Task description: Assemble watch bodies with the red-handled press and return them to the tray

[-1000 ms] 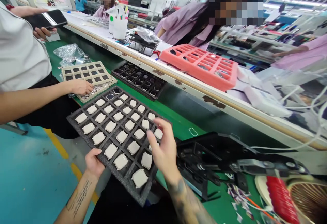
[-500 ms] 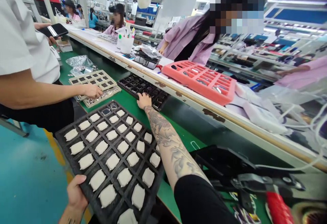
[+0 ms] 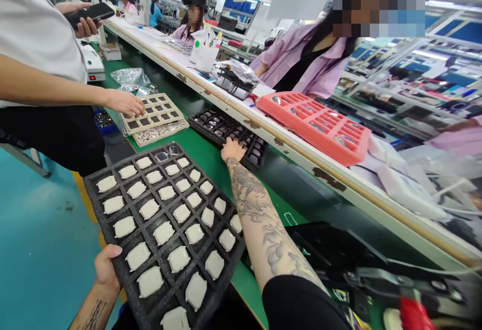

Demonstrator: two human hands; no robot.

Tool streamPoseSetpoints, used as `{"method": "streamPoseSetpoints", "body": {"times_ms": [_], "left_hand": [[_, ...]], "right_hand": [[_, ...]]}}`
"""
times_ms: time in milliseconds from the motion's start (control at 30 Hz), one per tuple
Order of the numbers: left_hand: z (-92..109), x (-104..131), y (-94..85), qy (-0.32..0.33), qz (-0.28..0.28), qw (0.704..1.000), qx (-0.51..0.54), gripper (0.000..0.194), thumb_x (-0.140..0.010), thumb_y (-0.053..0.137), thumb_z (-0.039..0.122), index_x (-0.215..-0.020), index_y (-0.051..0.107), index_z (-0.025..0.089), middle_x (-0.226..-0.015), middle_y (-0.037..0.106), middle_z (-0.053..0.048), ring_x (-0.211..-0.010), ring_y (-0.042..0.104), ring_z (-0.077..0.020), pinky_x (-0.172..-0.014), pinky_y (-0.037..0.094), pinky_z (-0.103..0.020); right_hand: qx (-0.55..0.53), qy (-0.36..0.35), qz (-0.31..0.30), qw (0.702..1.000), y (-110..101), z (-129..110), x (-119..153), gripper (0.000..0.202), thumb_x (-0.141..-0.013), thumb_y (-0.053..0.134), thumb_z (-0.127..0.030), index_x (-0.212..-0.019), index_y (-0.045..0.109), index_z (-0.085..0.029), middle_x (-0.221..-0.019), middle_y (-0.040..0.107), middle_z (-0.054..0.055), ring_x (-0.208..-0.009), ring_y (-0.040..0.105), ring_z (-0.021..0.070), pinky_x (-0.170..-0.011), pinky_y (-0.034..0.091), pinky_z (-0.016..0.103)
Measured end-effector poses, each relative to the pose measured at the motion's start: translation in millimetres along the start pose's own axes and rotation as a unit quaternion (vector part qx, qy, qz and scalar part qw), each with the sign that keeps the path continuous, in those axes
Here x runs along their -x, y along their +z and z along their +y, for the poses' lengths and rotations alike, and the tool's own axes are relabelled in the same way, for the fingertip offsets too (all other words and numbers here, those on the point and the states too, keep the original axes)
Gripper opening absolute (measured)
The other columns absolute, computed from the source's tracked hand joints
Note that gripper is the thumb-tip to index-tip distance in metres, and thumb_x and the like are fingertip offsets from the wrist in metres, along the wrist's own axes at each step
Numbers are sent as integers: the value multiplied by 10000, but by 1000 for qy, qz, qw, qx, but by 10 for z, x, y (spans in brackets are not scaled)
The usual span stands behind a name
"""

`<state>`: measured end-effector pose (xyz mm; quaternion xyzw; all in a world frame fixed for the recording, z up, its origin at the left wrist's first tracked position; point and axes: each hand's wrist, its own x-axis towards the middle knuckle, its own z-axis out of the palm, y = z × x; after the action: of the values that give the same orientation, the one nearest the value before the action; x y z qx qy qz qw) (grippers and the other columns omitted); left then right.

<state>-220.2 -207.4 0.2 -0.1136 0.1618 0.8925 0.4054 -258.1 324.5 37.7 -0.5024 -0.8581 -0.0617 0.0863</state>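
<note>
The right hand [image 3: 234,150] is reaching forward across the green worktop [image 3: 205,145], its tattooed forearm slanting over the near corner of the foam tray [image 3: 150,189]; its fingers are bending down onto the black tray [image 3: 213,125] under the raised ledge [image 3: 176,71], their grip unclear. The left hand [image 3: 107,267] is gripping the foam tray's left edge, thumb on top. Beyond it, a co-worker's hand [image 3: 126,103] is hovering at the beige tray [image 3: 156,111].

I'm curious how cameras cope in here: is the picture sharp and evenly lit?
Head view: not quite. The red handle at lower right is blurred; small parts in the red tray glint; the green bench darkens beneath the raised shelf; square blocks mask one co-worker's head.
</note>
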Motion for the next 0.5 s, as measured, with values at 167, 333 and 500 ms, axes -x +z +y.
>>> {"method": "streamPoseSetpoints", "body": {"times_ms": [167, 333, 500], "left_hand": [[257, 181, 81, 0, 38, 998, -48, 903, -551, 654, 191, -1445, 767, 257, -1213, 877, -57, -1227, 802, -447, -1083, 661, -615], [564, 281, 24, 23, 4, 997, -68, 857, -593, 636, 222, -1438, 758, 285, -1219, 877, -37, -1249, 796, -436, -1081, 664, -618], [899, 318, -3, 76, 12, 990, -115, 931, -595, 636, 226, -1519, 699, 317, -1260, 868, -20, -1247, 797, -429, -1093, 657, -623]], "right_hand": [[-13, 64, 10, 998, -108, 210, 264, 376, -1108, 504, -332, -1436, 657, -228, -1480, 587, 208, -1361, 494, 364, -1092, 348, 531], [-50, 96, 27, 994, -61, 349, 804, 374, -1094, 533, -352, -1431, 668, -263, -1465, 578, 177, -1304, 476, 356, -1026, 333, 489], [-95, 76, 50, 991, -18, 324, 1290, 328, -1087, 537, -348, -1339, 708, -225, -1404, 604, 176, -1232, 450, 343, -977, 292, 456]]}}
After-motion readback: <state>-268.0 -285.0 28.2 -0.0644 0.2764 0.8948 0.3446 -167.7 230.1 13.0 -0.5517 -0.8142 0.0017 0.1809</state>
